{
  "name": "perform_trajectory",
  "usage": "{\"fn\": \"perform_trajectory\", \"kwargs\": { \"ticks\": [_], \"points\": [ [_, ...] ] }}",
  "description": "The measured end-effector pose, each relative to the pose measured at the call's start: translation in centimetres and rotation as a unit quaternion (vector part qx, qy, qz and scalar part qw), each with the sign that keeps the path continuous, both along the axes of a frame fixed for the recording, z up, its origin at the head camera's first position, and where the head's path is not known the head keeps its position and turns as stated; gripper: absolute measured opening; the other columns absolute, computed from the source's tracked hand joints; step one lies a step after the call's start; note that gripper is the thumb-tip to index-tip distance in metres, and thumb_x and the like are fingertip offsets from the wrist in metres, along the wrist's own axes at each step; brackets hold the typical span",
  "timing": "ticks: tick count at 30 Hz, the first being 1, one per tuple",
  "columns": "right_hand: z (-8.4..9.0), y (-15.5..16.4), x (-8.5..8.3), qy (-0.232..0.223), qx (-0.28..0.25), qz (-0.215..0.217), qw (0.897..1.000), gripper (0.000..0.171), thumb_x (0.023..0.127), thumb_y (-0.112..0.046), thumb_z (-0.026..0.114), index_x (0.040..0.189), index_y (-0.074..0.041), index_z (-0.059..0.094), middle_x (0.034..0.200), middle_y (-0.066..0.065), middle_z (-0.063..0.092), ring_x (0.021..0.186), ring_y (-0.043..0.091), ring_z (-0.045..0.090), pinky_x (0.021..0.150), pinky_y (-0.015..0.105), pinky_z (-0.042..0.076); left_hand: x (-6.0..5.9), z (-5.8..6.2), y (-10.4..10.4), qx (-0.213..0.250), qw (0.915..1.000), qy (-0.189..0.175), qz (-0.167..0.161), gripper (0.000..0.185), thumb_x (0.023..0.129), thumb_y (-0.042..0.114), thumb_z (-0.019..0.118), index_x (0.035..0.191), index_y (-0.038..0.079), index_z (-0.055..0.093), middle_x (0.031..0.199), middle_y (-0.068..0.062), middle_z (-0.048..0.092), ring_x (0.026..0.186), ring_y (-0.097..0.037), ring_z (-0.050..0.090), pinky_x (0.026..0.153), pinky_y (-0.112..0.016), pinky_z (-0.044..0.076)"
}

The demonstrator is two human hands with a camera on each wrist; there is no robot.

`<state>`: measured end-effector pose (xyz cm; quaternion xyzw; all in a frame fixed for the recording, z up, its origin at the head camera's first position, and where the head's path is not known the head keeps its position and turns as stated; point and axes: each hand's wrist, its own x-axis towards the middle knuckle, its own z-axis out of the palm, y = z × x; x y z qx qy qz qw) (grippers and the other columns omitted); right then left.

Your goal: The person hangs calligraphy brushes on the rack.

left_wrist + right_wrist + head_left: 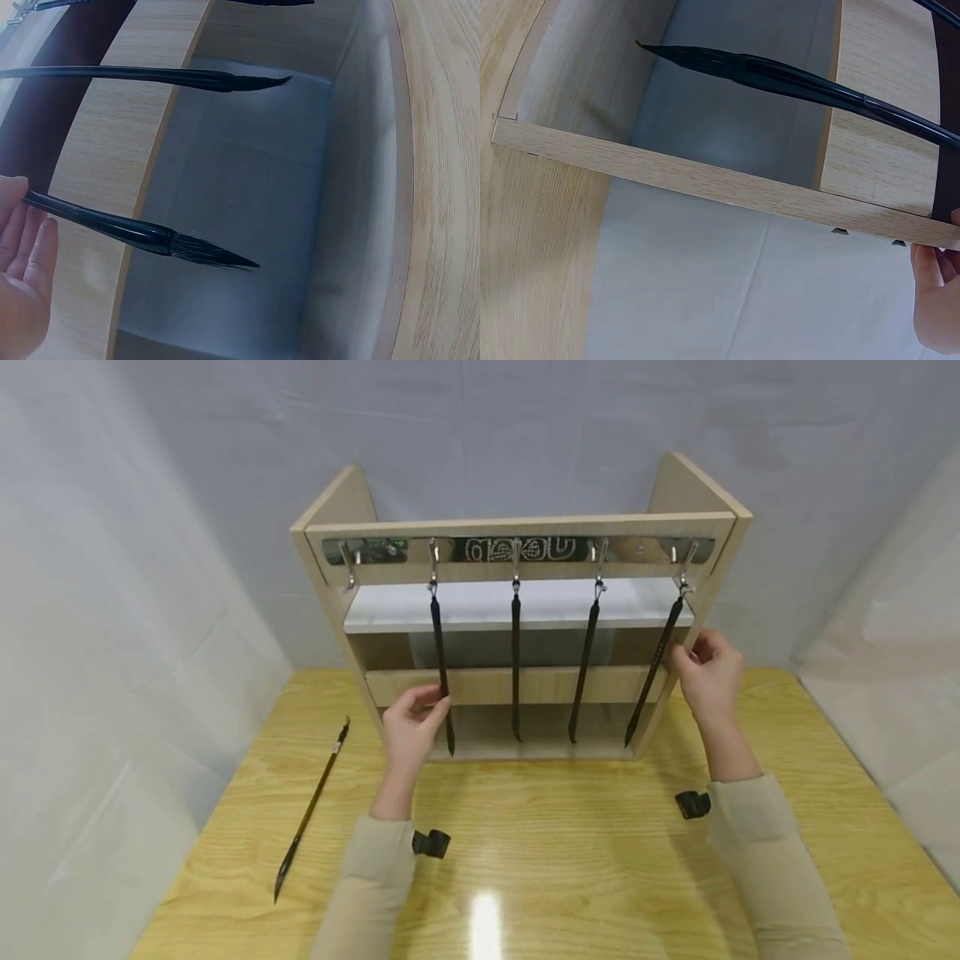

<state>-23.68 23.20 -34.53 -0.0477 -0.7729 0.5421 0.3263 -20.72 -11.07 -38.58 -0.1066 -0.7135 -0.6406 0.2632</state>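
My left hand (411, 727) pinches the dark handle of a calligraphy brush (441, 647) that hangs by its loop from a metal hook. In the left wrist view its black bristle tip (214, 251) points down past the lower opening. My right hand (711, 677) grips the right side panel (727, 184) of a light wooden desktop shelf (525, 685), fingers at the panel's outer face. Close beside that hand hangs another brush (656, 664), slanting across the panel. Two more brushes, a middle one (516, 668) and one to its right (583, 672), hang between the hands.
One more brush (311, 814) lies on the wooden table (555, 843), left of the shelf. A shiny hook strip (450, 550) runs along the shelf's top front, with a hook (347, 564) at its left end. Pale sheeting (510, 435) stands behind and at both sides.
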Motion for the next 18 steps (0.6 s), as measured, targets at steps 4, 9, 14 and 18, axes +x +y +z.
{"fn": "perform_trajectory", "kwargs": {
  "ticks": [4,9,14,18],
  "points": [
    [-0.1,0.1,-0.1,0.002,0.002,-0.001,1.0,0.019,0.077,-0.001,0.058,0.092,0.01,0.061,0.075,-0.001,0.055,0.066,0.001,0.051,0.063,0.01,0.043,-0.5,-0.4,0.2,0.009,0.9999,-0.008,0.007,0.019,0.074,-0.005,0.066,0.091,-0.012,0.061,0.089,-0.024,0.061,0.075,-0.005,0.058,0.067,-0.019,0.05],
    [-0.1,0.1,0.0,-0.002,-0.001,0.001,1.0,0.02,0.078,-0.002,0.058,0.093,0.01,0.061,0.076,0.0,0.056,0.068,0.002,0.052,0.066,0.011,0.045,-1.0,-0.5,0.5,0.032,0.9995,0.001,-0.004,0.018,0.073,-0.008,0.065,0.09,-0.014,0.06,0.087,-0.026,0.061,0.075,-0.011,0.061,0.066,-0.02,0.051],
    [0.1,0.0,0.1,-0.001,-0.003,0.002,1.0,0.019,0.078,-0.002,0.058,0.093,0.01,0.061,0.075,-0.003,0.055,0.069,0.002,0.053,0.068,0.012,0.046,-0.5,0.6,0.8,0.043,0.999,0.003,-0.009,0.018,0.073,-0.012,0.063,0.089,-0.017,0.058,0.086,-0.029,0.059,0.075,-0.009,0.06,0.067,-0.022,0.051],
    [0.1,0.0,0.1,0.002,0.0,0.0,1.0,0.019,0.077,-0.002,0.058,0.092,0.01,0.061,0.073,-0.003,0.055,0.067,0.001,0.052,0.066,0.011,0.045,-0.5,0.7,0.9,0.052,0.9985,0.008,-0.016,0.017,0.073,-0.013,0.062,0.089,-0.018,0.057,0.086,-0.027,0.059,0.075,-0.005,0.059,0.068,-0.023,0.051]
  ]
}}
